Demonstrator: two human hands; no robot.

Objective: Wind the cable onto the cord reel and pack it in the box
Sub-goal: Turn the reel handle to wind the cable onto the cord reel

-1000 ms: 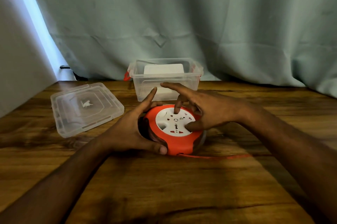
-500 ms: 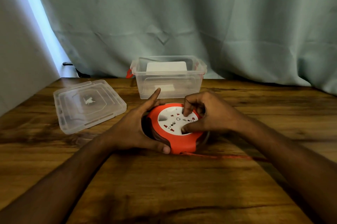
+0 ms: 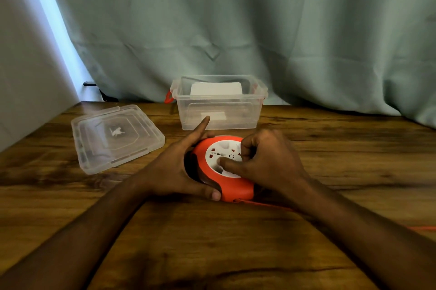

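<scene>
An orange cord reel (image 3: 238, 189) with a white socket face lies flat on the wooden table (image 3: 212, 242). My left hand (image 3: 174, 169) grips its left side, thumb on the near rim and index finger stretched out toward the box. My right hand (image 3: 271, 162) rests on the white face, fingers curled, thumb and fingertips pressed into its recesses. An orange cable (image 3: 266, 206) leaves the reel's near right edge, passes under my right forearm and shows again at the right edge of the frame. The clear plastic box (image 3: 219, 122) stands open just behind the reel.
The box's clear lid (image 3: 113, 136) lies flat to the left of the reel. A pale green curtain (image 3: 236, 30) hangs behind the table. A grey wall (image 3: 23, 77) closes the left side. An orange latch (image 3: 168, 97) hangs on the box's left end.
My right hand has curled tighter and turned on the white face, its thumb now further left. The left hand has kept its grip on the reel's side.
</scene>
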